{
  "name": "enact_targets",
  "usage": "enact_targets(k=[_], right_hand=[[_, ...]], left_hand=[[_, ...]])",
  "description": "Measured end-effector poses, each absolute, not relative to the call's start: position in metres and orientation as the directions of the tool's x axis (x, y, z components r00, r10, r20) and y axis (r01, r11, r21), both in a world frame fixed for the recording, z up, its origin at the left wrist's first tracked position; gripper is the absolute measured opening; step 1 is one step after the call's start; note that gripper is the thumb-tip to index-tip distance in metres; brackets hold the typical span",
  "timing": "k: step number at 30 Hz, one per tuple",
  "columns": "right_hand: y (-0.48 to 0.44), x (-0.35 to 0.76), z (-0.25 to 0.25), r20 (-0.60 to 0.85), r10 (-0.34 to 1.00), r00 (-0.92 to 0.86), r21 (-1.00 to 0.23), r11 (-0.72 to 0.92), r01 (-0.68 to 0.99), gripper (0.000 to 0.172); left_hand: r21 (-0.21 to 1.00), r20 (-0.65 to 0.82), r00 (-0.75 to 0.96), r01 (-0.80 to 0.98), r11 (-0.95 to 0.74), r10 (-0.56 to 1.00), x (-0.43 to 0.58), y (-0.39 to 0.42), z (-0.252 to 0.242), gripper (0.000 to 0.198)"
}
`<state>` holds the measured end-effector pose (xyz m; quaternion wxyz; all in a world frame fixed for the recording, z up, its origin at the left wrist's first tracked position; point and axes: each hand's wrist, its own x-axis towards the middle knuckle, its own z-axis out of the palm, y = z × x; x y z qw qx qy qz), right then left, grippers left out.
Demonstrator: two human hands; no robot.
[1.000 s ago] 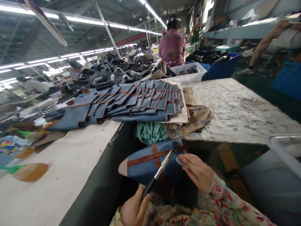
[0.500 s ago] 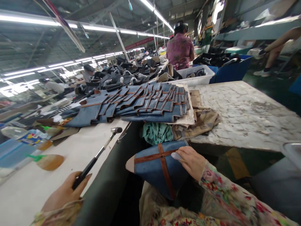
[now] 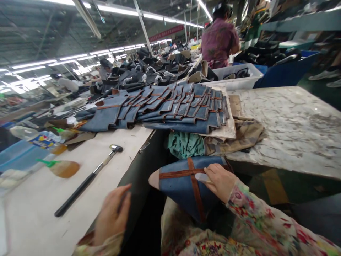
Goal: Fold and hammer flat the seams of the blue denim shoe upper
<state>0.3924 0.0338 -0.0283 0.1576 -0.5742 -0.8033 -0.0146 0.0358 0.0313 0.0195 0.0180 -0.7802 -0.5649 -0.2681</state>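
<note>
A blue denim shoe upper (image 3: 181,183) with brown crossed straps sits on a form in front of me. My right hand (image 3: 220,181) grips its right side, thumb pressed on the fabric. My left hand (image 3: 112,215) hovers empty over the edge of the pale workbench (image 3: 32,217), fingers loosely curled and blurred. A small hammer (image 3: 87,179) with a black handle lies flat on the bench, just left of that hand. Behind it, a fanned stack of matching blue denim pieces (image 3: 170,108) is spread out.
A glue bottle with a green nozzle (image 3: 60,167) lies at the left, by a blue tray (image 3: 18,160). A teal rag (image 3: 186,144) and tan cloth (image 3: 239,135) hang at the marbled table (image 3: 287,124). A person in a pink shirt (image 3: 220,37) stands far back.
My left hand carried the hammer from the shoe upper to the bench, laid it down and let go. My right hand stayed on the upper.
</note>
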Motion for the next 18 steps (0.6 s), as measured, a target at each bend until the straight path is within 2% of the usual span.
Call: enact_targets(k=[2,5,8,11,15,18], right_hand=[[0.036,0.391,-0.024,0.246,0.918,-0.31,-0.103,0.343,0.934,0.014],[0.036,0.392,-0.025,0.262,0.91,-0.321,-0.051,0.345,0.937,0.017],[0.033,0.392,-0.036,0.323,0.891,-0.32,-0.046,0.352,0.935,0.029],[0.032,0.391,-0.054,0.433,0.854,-0.289,-0.037,0.338,0.941,0.037],[0.04,0.395,-0.077,0.527,0.788,-0.318,0.026,0.358,0.933,0.033],[0.05,0.407,-0.088,0.579,0.66,-0.479,0.173,0.475,0.863,0.027]], left_hand=[[0.229,0.47,0.412,0.797,-0.559,0.781,0.102,0.037,-0.01,0.025],[0.165,0.514,0.504,0.736,-0.656,0.694,0.166,0.051,-0.038,0.028],[0.112,0.542,0.509,0.745,-0.657,0.669,0.183,0.059,-0.047,0.028],[0.126,0.539,0.491,0.756,-0.643,0.684,0.181,0.06,-0.047,0.029],[0.133,0.602,0.416,0.789,-0.599,0.682,0.186,0.066,-0.049,0.039],[0.009,0.706,0.417,0.803,-0.596,0.572,0.192,0.078,-0.055,0.047]])
